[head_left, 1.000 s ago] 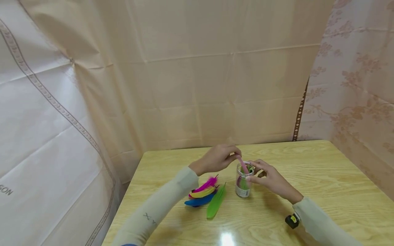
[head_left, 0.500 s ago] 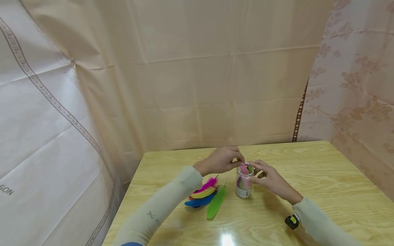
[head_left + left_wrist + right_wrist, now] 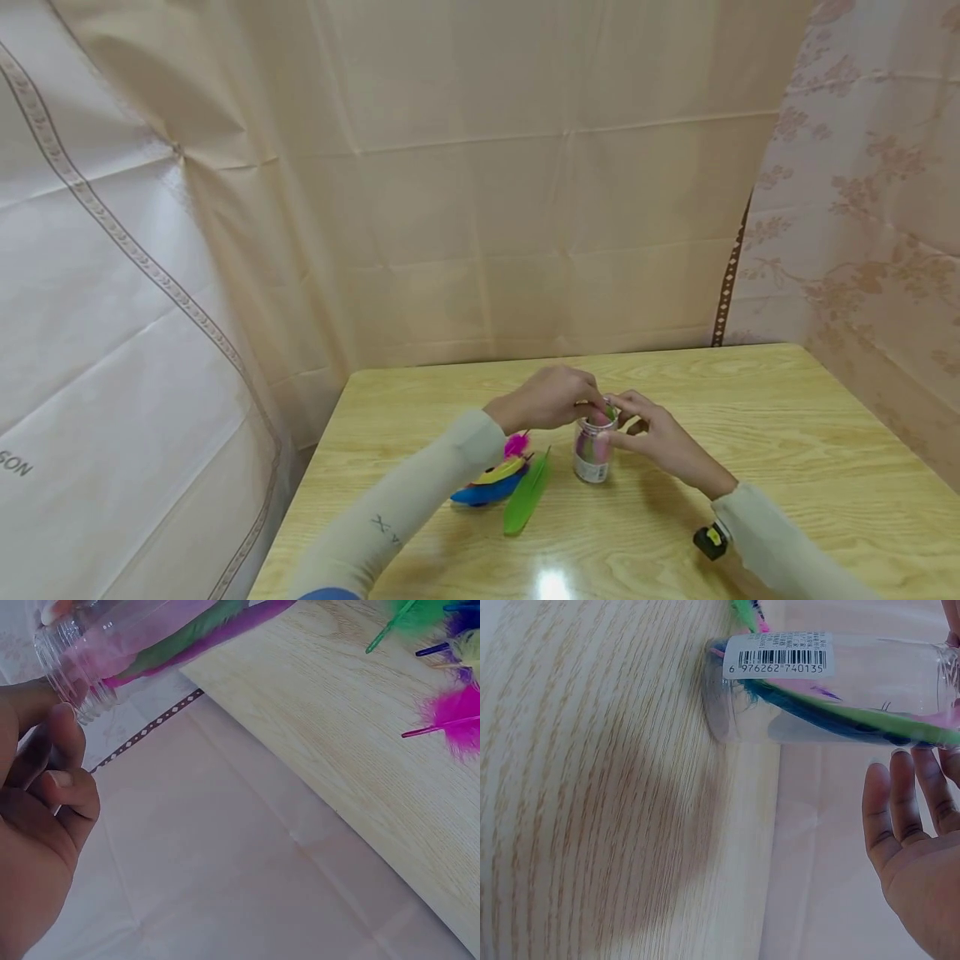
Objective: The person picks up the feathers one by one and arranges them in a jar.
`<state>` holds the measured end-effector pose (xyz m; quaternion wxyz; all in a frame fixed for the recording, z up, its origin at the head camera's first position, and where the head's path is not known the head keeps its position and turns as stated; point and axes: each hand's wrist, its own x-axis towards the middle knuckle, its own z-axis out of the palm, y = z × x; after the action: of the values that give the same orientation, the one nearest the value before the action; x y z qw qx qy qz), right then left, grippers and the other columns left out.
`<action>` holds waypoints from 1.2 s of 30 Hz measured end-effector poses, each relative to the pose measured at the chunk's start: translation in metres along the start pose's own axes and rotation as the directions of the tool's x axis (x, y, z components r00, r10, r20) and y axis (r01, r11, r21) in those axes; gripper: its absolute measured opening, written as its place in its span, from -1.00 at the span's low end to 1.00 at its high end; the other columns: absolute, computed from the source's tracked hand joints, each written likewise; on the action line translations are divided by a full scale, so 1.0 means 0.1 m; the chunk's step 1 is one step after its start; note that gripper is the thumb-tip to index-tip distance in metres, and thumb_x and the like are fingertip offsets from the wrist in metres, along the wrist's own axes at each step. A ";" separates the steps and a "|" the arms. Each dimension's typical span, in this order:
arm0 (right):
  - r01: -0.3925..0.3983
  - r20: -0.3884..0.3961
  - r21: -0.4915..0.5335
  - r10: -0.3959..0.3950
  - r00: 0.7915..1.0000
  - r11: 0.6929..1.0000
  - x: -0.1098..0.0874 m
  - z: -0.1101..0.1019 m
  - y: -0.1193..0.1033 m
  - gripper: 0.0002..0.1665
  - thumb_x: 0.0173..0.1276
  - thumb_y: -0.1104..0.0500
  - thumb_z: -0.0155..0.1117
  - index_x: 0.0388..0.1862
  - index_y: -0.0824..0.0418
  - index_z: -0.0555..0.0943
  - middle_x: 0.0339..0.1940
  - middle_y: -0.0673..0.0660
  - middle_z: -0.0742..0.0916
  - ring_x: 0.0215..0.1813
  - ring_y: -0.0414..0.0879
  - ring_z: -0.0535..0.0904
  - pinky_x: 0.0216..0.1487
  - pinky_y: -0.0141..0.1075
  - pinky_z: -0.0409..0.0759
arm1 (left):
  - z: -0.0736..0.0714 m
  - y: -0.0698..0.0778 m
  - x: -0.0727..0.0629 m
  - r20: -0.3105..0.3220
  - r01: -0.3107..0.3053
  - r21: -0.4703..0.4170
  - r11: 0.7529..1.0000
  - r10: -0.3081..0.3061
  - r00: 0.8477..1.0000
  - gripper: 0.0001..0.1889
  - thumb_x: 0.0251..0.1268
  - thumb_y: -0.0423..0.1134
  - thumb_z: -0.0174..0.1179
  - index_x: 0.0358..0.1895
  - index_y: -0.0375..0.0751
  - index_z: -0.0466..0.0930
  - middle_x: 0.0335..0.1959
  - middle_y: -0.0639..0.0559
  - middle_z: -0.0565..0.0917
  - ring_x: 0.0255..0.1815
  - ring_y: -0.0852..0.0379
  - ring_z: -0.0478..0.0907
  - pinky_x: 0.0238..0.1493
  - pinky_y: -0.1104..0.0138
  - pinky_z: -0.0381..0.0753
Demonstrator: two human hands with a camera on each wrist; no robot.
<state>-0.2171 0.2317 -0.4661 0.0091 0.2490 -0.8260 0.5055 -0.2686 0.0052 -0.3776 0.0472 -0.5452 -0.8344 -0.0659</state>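
Observation:
An upright glass jar stands on the table, with pink, green, blue and purple feathers inside. My right hand grips it near the rim, thumb on the near side. At the mouth, my left hand pinches a pink feather that is mostly down in the jar; its top is partly hidden by the fingers. In the left wrist view, the fingertips reach the threaded jar neck. The right wrist view shows a barcode label low on the jar.
Left of the jar lie loose feathers: magenta, yellow, blue and green. My left forearm partly covers them. The wooden table ends at a beige curtain behind.
My left hand has moved down and right to the jar mouth, and the pink feather has slid deeper inside. The right hand and jar have stayed put.

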 end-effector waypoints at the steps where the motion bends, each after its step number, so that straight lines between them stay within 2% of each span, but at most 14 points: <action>1: 0.003 0.001 0.001 -0.003 1.000 1.000 0.00 0.00 0.00 -0.32 0.47 0.05 0.38 0.51 0.11 0.45 0.12 0.02 0.58 0.07 -0.01 0.50 0.02 -0.26 0.57 | 0.00 0.00 0.00 0.002 0.006 -0.004 1.000 -0.006 1.000 -0.82 0.45 -0.11 0.31 -0.03 0.01 0.84 -0.13 0.19 0.75 -0.20 0.41 0.62 -0.16 0.62 0.51; 5: 0.013 0.001 -0.001 -0.013 1.000 1.000 0.00 0.01 0.00 -0.31 0.48 0.06 0.38 0.53 0.08 0.43 0.12 0.02 0.58 0.06 0.01 0.48 0.01 -0.24 0.56 | 0.01 -0.02 -0.01 -0.021 0.025 -0.006 1.000 -0.025 0.999 -0.80 0.45 -0.13 0.31 0.02 -0.01 0.82 -0.08 0.16 0.74 -0.15 0.36 0.64 -0.12 0.61 0.52; 10: 0.009 0.000 -0.014 -0.009 1.000 1.000 -0.01 0.01 0.00 -0.31 0.49 0.04 0.37 0.54 0.05 0.42 0.15 0.02 0.57 0.07 0.00 0.48 0.03 -0.23 0.56 | -0.01 -0.07 -0.07 -0.092 0.046 -0.026 0.999 -0.049 0.995 -0.79 0.47 -0.18 0.30 0.06 -0.05 0.79 -0.05 0.15 0.75 -0.08 0.28 0.67 -0.06 0.59 0.53; 16: -0.008 -0.006 -0.022 0.008 1.000 1.000 -0.01 0.01 -0.02 -0.31 0.48 0.02 0.38 0.52 0.09 0.44 0.13 0.01 0.58 0.06 0.00 0.50 0.02 -0.22 0.58 | 0.01 -0.16 -0.15 -0.200 0.040 -0.046 0.998 -0.049 0.979 -0.84 0.49 -0.17 0.28 -0.03 -0.08 0.79 -0.09 0.14 0.75 -0.13 0.30 0.64 -0.09 0.59 0.52; 20: -0.011 -0.011 -0.039 0.011 1.000 0.999 0.00 0.01 -0.03 -0.29 0.48 0.00 0.38 0.52 0.15 0.43 0.13 0.01 0.59 0.06 0.01 0.52 0.02 -0.24 0.58 | 0.03 -0.22 -0.22 -0.238 0.041 -0.044 0.998 -0.050 0.970 -0.86 0.48 -0.15 0.29 -0.10 -0.08 0.79 -0.15 0.15 0.75 -0.17 0.27 0.65 -0.12 0.58 0.51; 28: -0.013 -0.020 -0.045 0.012 1.000 0.999 0.00 0.01 -0.01 -0.30 0.48 -0.01 0.37 0.52 0.14 0.43 0.13 0.01 0.59 0.06 0.03 0.52 0.02 -0.25 0.56 | 0.09 -0.31 -0.44 -0.199 0.119 -0.042 0.992 -0.125 0.972 -0.87 0.48 -0.11 0.29 -0.13 -0.03 0.78 -0.21 0.19 0.73 -0.22 0.26 0.64 -0.17 0.53 0.52; 36: -0.009 -0.020 -0.043 0.008 1.000 0.999 0.00 0.01 0.00 -0.26 0.48 -0.01 0.38 0.53 0.20 0.41 0.13 0.00 0.59 0.05 0.01 0.52 0.02 -0.26 0.56 | 0.18 -0.41 -0.73 -0.161 0.193 -0.065 0.979 -0.201 0.966 -0.87 0.49 -0.08 0.28 -0.14 0.00 0.77 -0.23 0.20 0.72 -0.26 0.28 0.62 -0.17 0.48 0.56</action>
<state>-0.2169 0.2308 -0.4672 0.0206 0.2402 -0.8377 0.4901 -0.2774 -0.0743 -0.4085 0.0967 -0.4531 -0.8757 -0.1358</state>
